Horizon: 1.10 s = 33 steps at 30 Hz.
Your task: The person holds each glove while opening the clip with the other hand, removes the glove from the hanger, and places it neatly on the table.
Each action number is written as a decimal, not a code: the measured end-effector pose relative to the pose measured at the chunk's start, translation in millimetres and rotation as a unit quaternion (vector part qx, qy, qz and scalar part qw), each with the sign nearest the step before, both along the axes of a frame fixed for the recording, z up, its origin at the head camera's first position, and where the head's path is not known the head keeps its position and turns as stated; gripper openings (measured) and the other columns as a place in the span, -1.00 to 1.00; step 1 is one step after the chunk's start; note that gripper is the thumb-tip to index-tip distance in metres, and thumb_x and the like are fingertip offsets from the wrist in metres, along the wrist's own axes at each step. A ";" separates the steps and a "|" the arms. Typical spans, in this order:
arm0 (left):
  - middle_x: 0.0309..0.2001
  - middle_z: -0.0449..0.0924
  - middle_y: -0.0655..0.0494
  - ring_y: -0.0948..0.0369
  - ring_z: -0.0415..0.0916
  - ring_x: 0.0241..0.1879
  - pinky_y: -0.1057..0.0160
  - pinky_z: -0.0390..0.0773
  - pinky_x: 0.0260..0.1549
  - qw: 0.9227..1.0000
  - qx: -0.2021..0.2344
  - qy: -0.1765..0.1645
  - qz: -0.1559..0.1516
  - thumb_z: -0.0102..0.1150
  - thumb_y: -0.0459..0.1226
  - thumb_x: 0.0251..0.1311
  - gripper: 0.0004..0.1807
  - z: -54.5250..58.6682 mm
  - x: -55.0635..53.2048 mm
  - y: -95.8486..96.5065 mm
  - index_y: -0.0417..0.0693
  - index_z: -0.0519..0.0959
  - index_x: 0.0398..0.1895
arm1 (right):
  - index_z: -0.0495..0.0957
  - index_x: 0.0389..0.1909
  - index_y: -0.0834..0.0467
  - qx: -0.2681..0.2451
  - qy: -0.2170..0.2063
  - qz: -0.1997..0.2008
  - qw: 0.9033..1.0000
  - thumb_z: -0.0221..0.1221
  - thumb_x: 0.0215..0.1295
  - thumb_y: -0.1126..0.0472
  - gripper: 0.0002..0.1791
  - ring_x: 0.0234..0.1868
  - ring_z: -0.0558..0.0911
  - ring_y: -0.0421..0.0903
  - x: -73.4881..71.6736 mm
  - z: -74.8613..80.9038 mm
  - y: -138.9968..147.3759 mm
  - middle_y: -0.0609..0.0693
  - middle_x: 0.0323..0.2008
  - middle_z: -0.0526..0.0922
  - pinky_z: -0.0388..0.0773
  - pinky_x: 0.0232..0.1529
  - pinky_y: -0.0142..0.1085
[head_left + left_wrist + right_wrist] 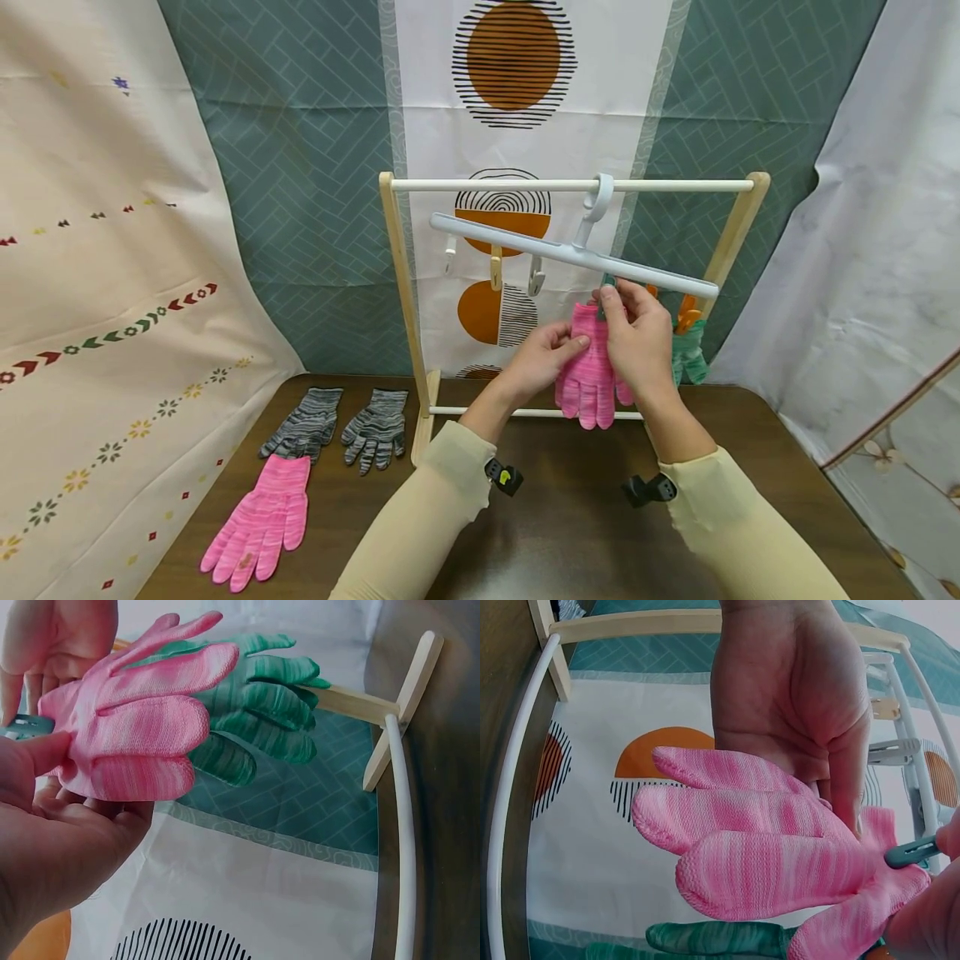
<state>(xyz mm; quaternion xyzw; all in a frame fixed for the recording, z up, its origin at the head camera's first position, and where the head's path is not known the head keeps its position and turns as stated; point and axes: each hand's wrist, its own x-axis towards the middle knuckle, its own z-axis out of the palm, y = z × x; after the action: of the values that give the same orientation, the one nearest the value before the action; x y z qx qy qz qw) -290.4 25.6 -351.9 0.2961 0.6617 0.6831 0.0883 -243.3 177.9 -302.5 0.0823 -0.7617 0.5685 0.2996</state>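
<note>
A pink knit glove [588, 379] hangs fingers-down beneath the light blue clip hanger [517, 241]. My left hand [538, 360] pinches its edge between thumb and fingers. At the cuff, my right hand [639, 337] pinches a dark green clip [911, 853], whose tip lies over the pink fabric in the right wrist view. Just right of my right hand, a green glove [690, 354] hangs from orange clips [687, 315]. White [450, 252], beige [496, 268] and grey [536, 277] clips hang along the hanger's left half, holding nothing.
The hanger hooks over the top bar [487, 185] of a wooden rack and tilts down to the right. On the brown table [570, 533], at left, lie another pink glove [262, 517] and two grey striped gloves [377, 429]. Patterned cloth hangs behind.
</note>
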 end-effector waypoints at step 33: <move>-0.29 0.70 0.05 0.23 0.63 -0.35 0.30 0.63 -0.33 0.998 -0.042 -0.004 0.038 0.17 -0.24 0.59 -0.72 -12.1 0.2 -4.9 -0.30 0.63 0.11 | 0.66 0.18 0.31 -0.070 0.039 0.010 0.997 0.24 0.58 0.05 -0.57 -0.02 0.79 -0.12 -8.0 -0.8 1.3 0.23 -0.04 0.79 0.58 0.12 -0.39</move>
<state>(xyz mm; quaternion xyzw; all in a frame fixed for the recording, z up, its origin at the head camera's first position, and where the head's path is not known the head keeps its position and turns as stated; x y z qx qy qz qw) -290.2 20.7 -364.0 0.2639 0.7002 0.6589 0.0769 -251.3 179.1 -303.4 0.0906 -0.7072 0.6195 0.3285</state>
